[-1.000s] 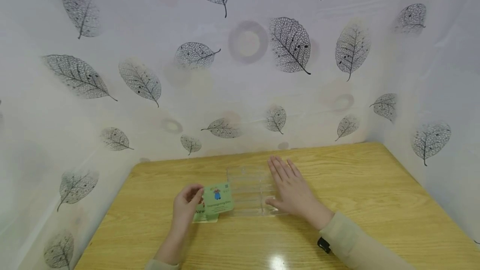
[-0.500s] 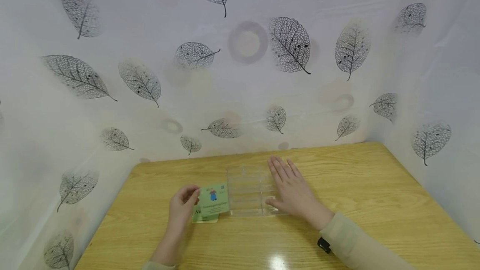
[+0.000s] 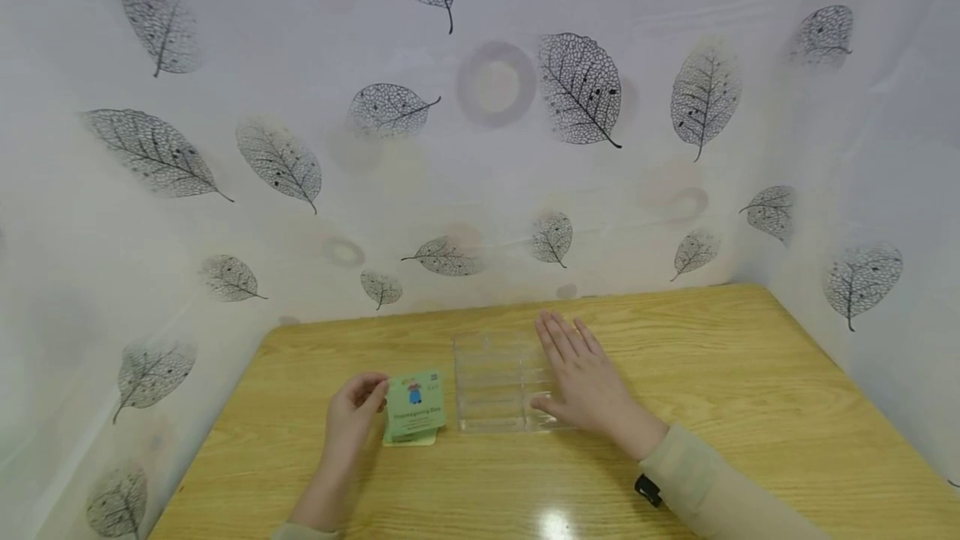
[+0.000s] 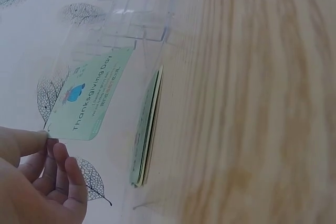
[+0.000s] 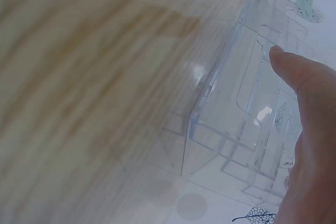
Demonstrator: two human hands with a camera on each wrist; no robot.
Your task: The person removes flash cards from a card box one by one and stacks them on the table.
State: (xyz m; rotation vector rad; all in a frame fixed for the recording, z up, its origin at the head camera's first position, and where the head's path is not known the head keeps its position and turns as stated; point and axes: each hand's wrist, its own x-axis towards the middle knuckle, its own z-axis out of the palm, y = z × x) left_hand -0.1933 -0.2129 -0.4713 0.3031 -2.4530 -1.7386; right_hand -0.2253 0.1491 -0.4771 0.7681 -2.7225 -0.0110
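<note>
My left hand pinches a green "Thanksgiving Day" card by its corner, thumb against fingers. The left wrist view shows this card raised above a short stack of green cards lying on the table. From the head, the held card overlaps most of that stack. A clear plastic organizer with stepped compartments stands just right of the cards. My right hand rests on the organizer's right side, fingers straight and thumb apart. In the right wrist view the thumb lies over the clear organizer.
The wood-grain table reaches back to a pale leaf-print curtain, which also closes in both sides. A black band sits at the right cuff.
My left hand has drawn the held card leftward, away from the organizer's edge and over the stack. The right hand has stayed in place.
</note>
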